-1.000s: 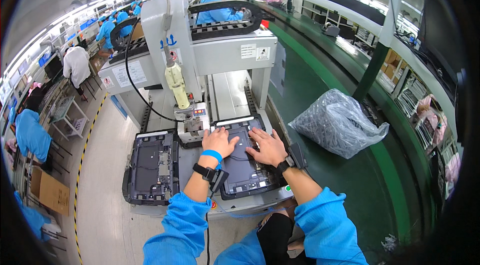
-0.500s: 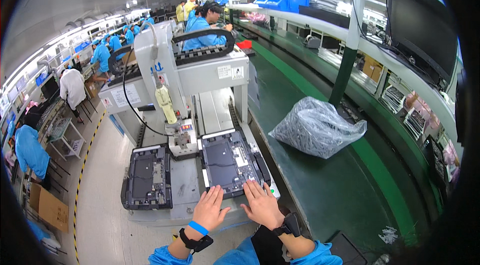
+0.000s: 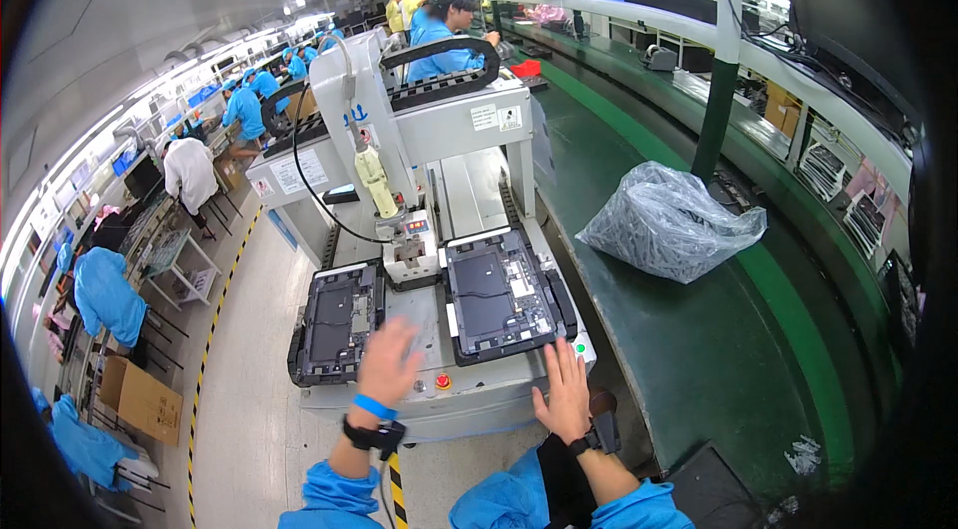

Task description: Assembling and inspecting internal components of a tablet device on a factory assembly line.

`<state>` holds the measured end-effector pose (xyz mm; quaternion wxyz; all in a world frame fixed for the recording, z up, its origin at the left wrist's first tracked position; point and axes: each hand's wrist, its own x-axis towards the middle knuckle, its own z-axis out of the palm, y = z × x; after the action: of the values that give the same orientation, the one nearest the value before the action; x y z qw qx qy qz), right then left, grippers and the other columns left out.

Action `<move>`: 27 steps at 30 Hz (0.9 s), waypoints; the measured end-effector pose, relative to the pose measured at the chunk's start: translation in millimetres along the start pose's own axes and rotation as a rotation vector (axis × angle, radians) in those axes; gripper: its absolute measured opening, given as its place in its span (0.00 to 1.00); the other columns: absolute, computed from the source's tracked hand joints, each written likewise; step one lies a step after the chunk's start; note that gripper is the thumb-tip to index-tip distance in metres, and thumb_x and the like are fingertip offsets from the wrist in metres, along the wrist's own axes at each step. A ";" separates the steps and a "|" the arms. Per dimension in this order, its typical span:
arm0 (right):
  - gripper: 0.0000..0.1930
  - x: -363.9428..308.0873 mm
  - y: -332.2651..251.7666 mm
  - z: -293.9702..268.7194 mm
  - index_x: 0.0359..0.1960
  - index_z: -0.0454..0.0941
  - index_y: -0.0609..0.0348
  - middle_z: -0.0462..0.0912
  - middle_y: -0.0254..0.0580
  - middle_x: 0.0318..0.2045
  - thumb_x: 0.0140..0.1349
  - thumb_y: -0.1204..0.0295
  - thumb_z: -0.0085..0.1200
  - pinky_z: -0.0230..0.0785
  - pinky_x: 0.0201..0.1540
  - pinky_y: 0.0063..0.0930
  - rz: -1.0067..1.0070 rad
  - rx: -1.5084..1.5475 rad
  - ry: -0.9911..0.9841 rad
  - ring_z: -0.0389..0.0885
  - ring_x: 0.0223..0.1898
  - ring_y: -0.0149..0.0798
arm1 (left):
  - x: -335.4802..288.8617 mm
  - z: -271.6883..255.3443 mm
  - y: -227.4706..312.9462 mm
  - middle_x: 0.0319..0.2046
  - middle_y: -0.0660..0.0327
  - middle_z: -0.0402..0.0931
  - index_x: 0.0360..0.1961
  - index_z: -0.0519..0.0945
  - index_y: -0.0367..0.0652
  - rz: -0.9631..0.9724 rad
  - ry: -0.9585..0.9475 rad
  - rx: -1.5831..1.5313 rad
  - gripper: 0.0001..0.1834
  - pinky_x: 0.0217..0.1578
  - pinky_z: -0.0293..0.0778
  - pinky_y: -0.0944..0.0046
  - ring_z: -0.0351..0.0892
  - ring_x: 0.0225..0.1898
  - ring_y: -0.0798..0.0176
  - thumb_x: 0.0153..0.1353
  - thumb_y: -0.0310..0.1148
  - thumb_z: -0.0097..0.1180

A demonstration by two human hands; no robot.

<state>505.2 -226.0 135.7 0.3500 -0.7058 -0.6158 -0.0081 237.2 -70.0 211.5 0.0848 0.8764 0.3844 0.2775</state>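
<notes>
Head view: left hand [image 3: 391, 361] open (blurred) over machine base [image 3: 469, 399]; right hand [image 3: 565, 391] flat, empty, on its front edge.

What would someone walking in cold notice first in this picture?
Dead centre stands a grey benchtop machine with two dark trays: a left tray and a right tray. The left hand hovers blurred by the left tray; the right hand rests at the machine's front edge. A clear plastic bag lies on the green belt, right.

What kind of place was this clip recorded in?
Most likely an electronics assembly factory. A benchtop gantry machine stands over two dark device trays, a long green conveyor line runs beside it, and rows of workers in blue smocks sit at benches.
</notes>
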 end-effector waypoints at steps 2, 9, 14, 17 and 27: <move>0.45 -20.6 15.0 22.6 0.69 0.55 0.64 0.55 0.58 0.70 0.48 0.70 0.62 0.46 0.71 0.55 0.099 0.042 0.071 0.53 0.72 0.57 | -13.5 -13.3 -62.2 0.64 0.43 0.66 0.61 0.71 0.39 -0.169 0.063 0.104 0.34 0.66 0.58 0.49 0.62 0.66 0.43 0.54 0.40 0.64; 0.45 -21.8 27.6 27.5 0.67 0.61 0.60 0.59 0.56 0.69 0.45 0.64 0.65 0.53 0.68 0.56 0.177 -0.275 -0.072 0.56 0.71 0.52 | -13.0 -11.8 -144.6 0.61 0.45 0.70 0.60 0.72 0.44 -0.361 -0.108 0.192 0.36 0.61 0.65 0.51 0.67 0.62 0.42 0.55 0.54 0.61; 0.38 -15.1 45.4 42.9 0.59 0.71 0.65 0.69 0.57 0.61 0.39 0.70 0.62 0.63 0.59 0.47 0.119 -0.269 0.106 0.68 0.63 0.49 | 10.3 -15.5 -156.1 0.55 0.46 0.76 0.56 0.76 0.37 -0.297 -0.094 0.143 0.32 0.59 0.69 0.52 0.74 0.57 0.45 0.55 0.46 0.64; 0.34 -3.2 34.2 38.3 0.59 0.70 0.66 0.66 0.59 0.63 0.46 0.69 0.58 0.61 0.62 0.55 0.182 -0.286 -0.005 0.65 0.66 0.52 | 10.6 -15.1 -177.5 0.57 0.44 0.74 0.59 0.74 0.36 -0.375 -0.081 0.058 0.31 0.62 0.65 0.55 0.72 0.61 0.46 0.57 0.40 0.65; 0.38 -19.7 13.6 28.2 0.62 0.67 0.66 0.62 0.62 0.65 0.43 0.70 0.61 0.61 0.58 0.66 0.344 -0.202 -0.009 0.61 0.67 0.54 | 30.0 -3.5 -182.8 0.61 0.44 0.70 0.64 0.68 0.34 -0.352 -0.144 -0.050 0.38 0.64 0.62 0.56 0.69 0.63 0.48 0.55 0.41 0.66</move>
<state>500.5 -228.7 99.1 0.2707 -0.8324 -0.4835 -0.0068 137.3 77.5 160.9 0.1809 0.8108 0.5177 0.2046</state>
